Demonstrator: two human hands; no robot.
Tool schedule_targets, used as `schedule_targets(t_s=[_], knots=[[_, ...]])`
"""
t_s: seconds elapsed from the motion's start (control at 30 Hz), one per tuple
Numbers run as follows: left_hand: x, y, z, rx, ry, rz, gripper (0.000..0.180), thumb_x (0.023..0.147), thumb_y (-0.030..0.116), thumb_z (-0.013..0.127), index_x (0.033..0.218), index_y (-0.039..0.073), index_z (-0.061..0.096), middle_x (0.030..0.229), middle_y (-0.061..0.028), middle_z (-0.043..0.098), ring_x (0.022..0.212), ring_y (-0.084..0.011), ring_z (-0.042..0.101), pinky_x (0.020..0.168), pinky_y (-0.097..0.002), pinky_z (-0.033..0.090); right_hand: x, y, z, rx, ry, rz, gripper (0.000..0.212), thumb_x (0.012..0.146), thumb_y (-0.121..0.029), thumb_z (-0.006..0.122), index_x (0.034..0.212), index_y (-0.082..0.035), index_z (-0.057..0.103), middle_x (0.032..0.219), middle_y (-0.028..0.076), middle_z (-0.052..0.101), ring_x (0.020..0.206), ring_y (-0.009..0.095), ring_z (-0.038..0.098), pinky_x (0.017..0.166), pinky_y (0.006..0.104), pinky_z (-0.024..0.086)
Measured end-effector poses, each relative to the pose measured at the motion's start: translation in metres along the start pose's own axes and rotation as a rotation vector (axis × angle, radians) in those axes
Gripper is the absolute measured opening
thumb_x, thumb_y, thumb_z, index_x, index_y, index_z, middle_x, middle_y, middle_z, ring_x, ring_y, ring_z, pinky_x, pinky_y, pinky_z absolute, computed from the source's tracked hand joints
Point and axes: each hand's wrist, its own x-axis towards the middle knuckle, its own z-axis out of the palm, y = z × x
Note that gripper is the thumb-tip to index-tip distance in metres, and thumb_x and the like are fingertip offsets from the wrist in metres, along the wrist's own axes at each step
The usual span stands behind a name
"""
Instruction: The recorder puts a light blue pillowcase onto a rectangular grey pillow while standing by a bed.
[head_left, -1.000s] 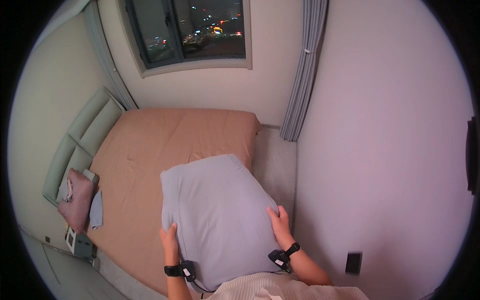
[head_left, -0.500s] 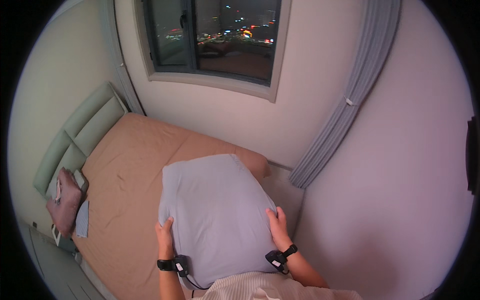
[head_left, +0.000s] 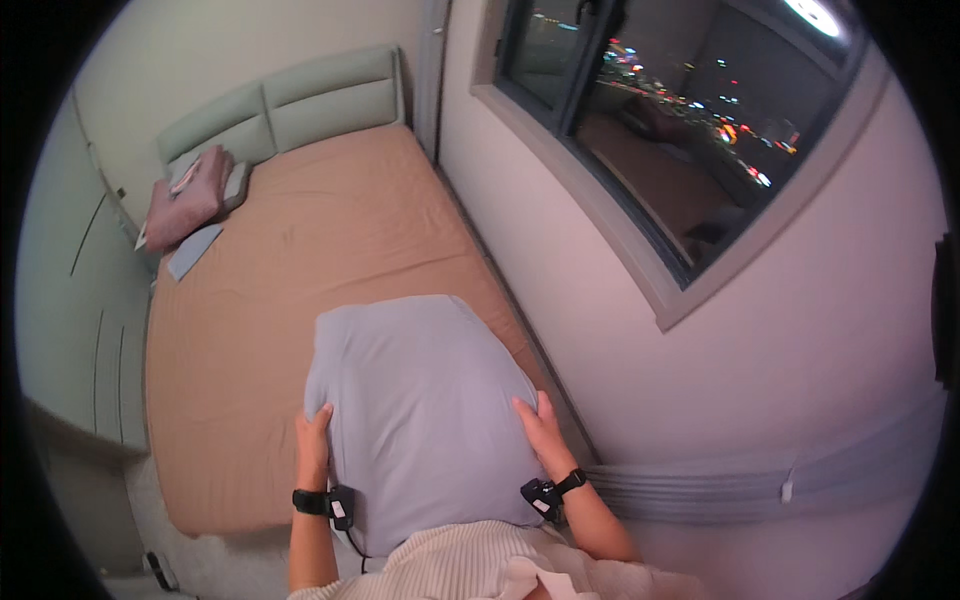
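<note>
Between my hands I hold a plump grey-blue pillow (head_left: 425, 420) in front of my body. My left hand (head_left: 314, 432) grips its left side, thumb on top and the fingers hidden beneath. On the opposite side my right hand (head_left: 543, 432) clasps the edge in the same way, thumb showing. The pillow hides part of the bed (head_left: 370, 250), which is covered by a tan fitted sheet with light creases.
A pale green padded headboard (head_left: 335, 95) stands at the far end. Near it lie a pinkish-brown cushion (head_left: 188, 205) and a folded light-blue cloth (head_left: 195, 252). The window wall (head_left: 560, 230) runs along the bed's right side, and a wardrobe (head_left: 90, 300) stands left.
My view has turned left, so the bed now stretches ahead and the window sits at the upper right. The pillow stays gripped in both hands.
</note>
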Motion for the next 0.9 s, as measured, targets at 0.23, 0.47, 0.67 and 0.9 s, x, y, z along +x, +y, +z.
schedule_targets(t_s=[0.23,0.47,0.67,0.9], knots=[[-0.014,-0.038,0.058,-0.192,0.214,-0.050,0.054,0.087,0.021,0.058,0.128,-0.011,0.046,0.127,-0.0188,0.053,0.115,-0.0265,0.051,0.101,-0.0366,0.037,0.150,-0.032,-0.032,-0.118,-0.308,0.006,0.059,0.086,-0.043,0.063,0.114,0.007,0.048,0.110,0.026,0.061,0.105,0.032,0.060,0.087,0.0400,0.046],[0.000,-0.064,0.211,-0.092,0.425,-0.062,0.055,0.089,0.021,0.055,0.133,-0.011,0.043,0.132,-0.0197,0.051,0.122,-0.0281,0.048,0.105,-0.0374,0.034,0.277,-0.003,-0.119,-0.273,-0.377,-0.022,0.064,0.085,-0.046,0.062,0.117,0.007,0.046,0.110,0.028,0.061,0.103,0.036,0.061,0.086,0.0413,0.048],[0.013,-0.018,0.348,-0.198,0.484,-0.048,0.056,0.089,0.025,0.055,0.131,-0.011,0.045,0.130,-0.0189,0.053,0.117,-0.0268,0.052,0.101,-0.0362,0.038,0.405,-0.057,-0.211,-0.216,-0.553,-0.014,0.061,0.084,-0.043,0.064,0.120,0.004,0.048,0.112,0.020,0.060,0.105,0.026,0.058,0.089,0.0354,0.046],[0.084,0.018,0.593,-0.227,0.421,-0.058,0.057,0.089,0.028,0.058,0.129,-0.011,0.046,0.126,-0.0188,0.055,0.113,-0.0255,0.054,0.098,-0.0366,0.041,0.612,-0.050,-0.352,-0.236,-0.466,-0.128,0.063,0.079,-0.042,0.065,0.116,0.005,0.048,0.108,0.027,0.061,0.103,0.037,0.060,0.084,0.0419,0.047]])
